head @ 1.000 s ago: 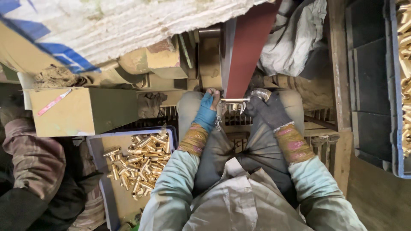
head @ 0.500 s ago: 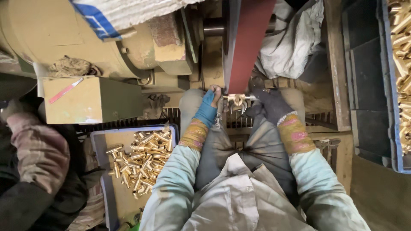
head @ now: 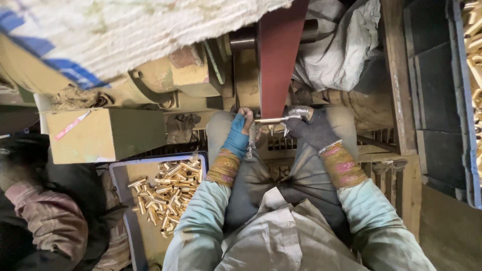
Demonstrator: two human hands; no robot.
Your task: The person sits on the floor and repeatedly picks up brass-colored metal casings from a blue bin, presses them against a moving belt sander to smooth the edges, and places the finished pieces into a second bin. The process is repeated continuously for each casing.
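Observation:
My left hand [head: 240, 134], in a blue glove, and my right hand [head: 310, 129], in a dark glove, both grip one shiny metal piece [head: 281, 118] with a rod-like end. I hold it across the lower end of a dark red sanding belt [head: 277, 55] that runs up and away from my knees. The piece touches the belt's face. My forearms wear patterned cuffs over pale green sleeves.
A blue tray [head: 120, 175] with several brass parts [head: 168, 193] lies by my left knee. A tan box [head: 103, 134] and the dusty machine body [head: 165, 80] stand behind it. Another person's sleeve [head: 45, 221] is at lower left. More brass parts [head: 472, 35] fill a bin at far right.
The view has shifted, with the white sack above now covering more of the top. My hands stay at the belt with the metal piece, now held more level across it.

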